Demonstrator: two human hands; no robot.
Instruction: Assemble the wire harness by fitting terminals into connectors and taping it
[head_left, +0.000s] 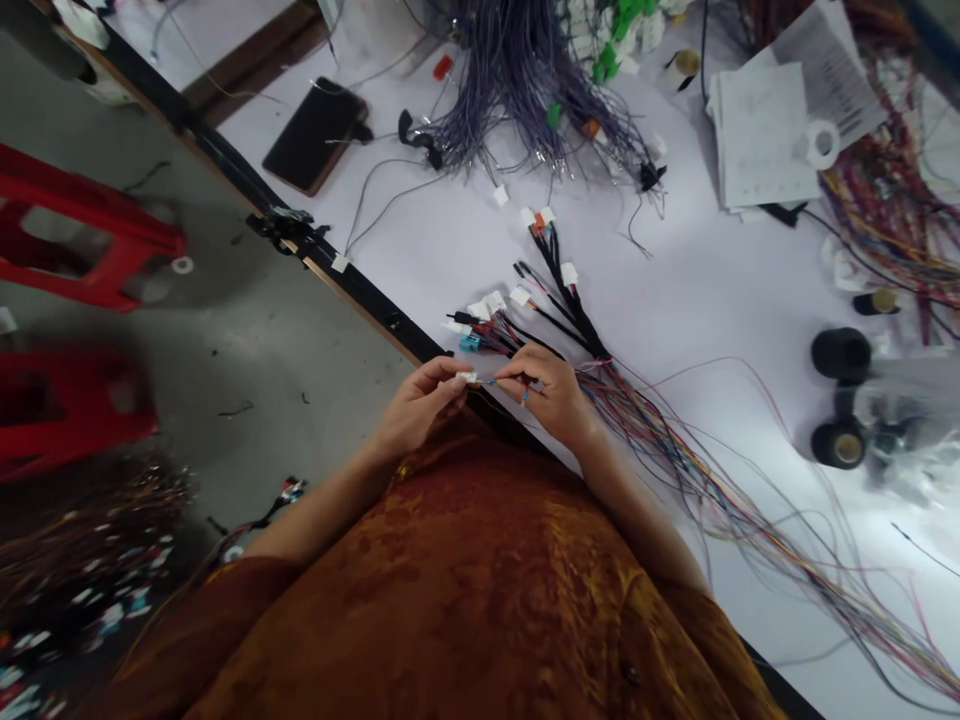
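My left hand (420,405) pinches a small white connector (469,377) at the table's edge. My right hand (546,388) pinches a thin blue wire (491,381) whose end meets that connector. Both hands are closed. Just beyond them lies a wire harness (675,440) of many coloured wires, running to the right across the white table (712,290). Its near end fans out into black-taped branches with white connectors (495,300) and one teal connector (470,342).
A purple wire bundle (517,80) lies at the far middle, a dark phone (315,135) at its left. Papers (765,130) and a tape ring (823,143) sit far right. Black tape rolls (840,355) stand right. Red stools (82,230) are on the floor left.
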